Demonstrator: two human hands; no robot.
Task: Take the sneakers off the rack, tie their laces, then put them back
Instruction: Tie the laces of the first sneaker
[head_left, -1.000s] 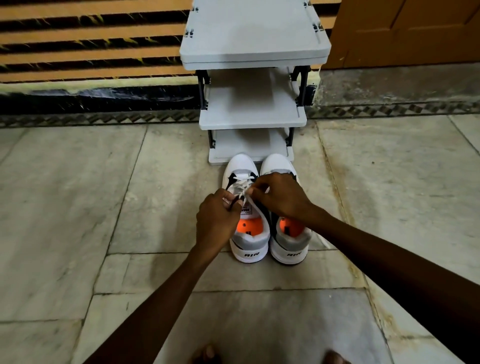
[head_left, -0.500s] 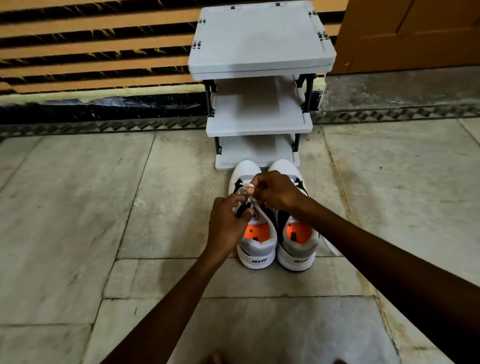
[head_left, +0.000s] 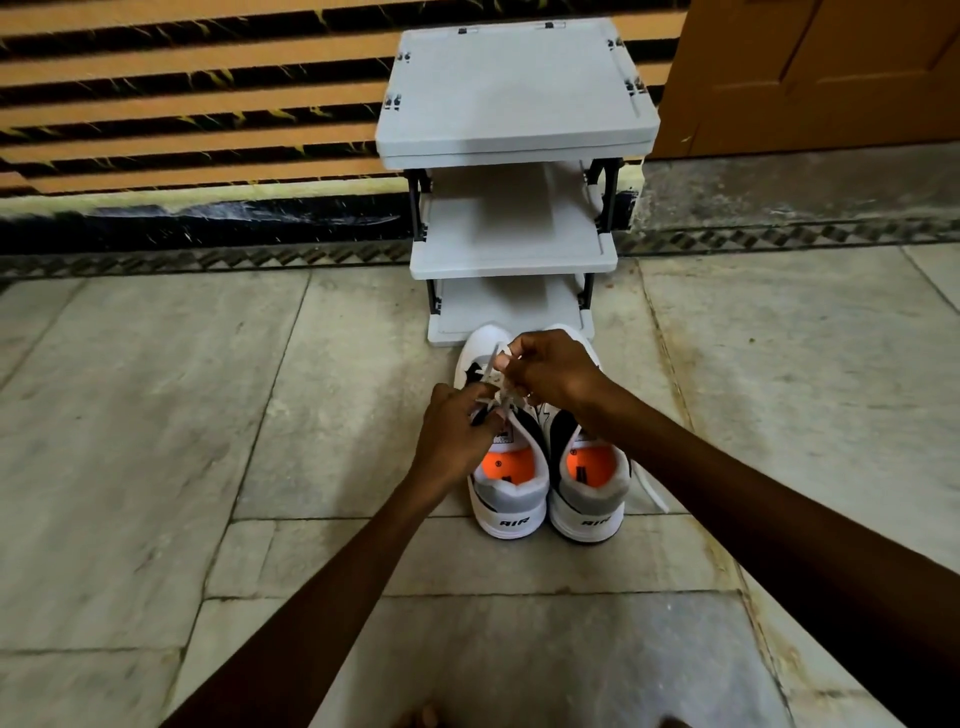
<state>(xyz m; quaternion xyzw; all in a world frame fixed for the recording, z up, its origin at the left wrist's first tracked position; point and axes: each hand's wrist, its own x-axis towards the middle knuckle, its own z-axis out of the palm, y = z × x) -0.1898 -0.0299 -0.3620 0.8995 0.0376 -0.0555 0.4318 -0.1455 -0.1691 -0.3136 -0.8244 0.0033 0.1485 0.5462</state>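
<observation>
Stone floor (head_left: 156, 441) is filling the left of the frame, bare pale slabs running up to a striped wall at the upper left. Coming in from the lower left, my left hand (head_left: 454, 431) is closing its fingers on a strand of the white laces (head_left: 498, 387) just left of centre, pinching it over the tongue of the left sneaker (head_left: 506, 467). At centre, both sneakers are sitting side by side on the floor, heels toward me, toes nearly touching the bottom shelf of the grey rack (head_left: 514, 156), which is standing at the upper middle with all its shelves bare. My right hand (head_left: 550, 371) is hovering a little higher and farther up the frame than the left, fingers curled and pinching the other end of the same laces above the shoe's toe. The right sneaker (head_left: 589, 478) is sitting partly under my right forearm, and one of its loose laces is trailing onto the floor to the right.
</observation>
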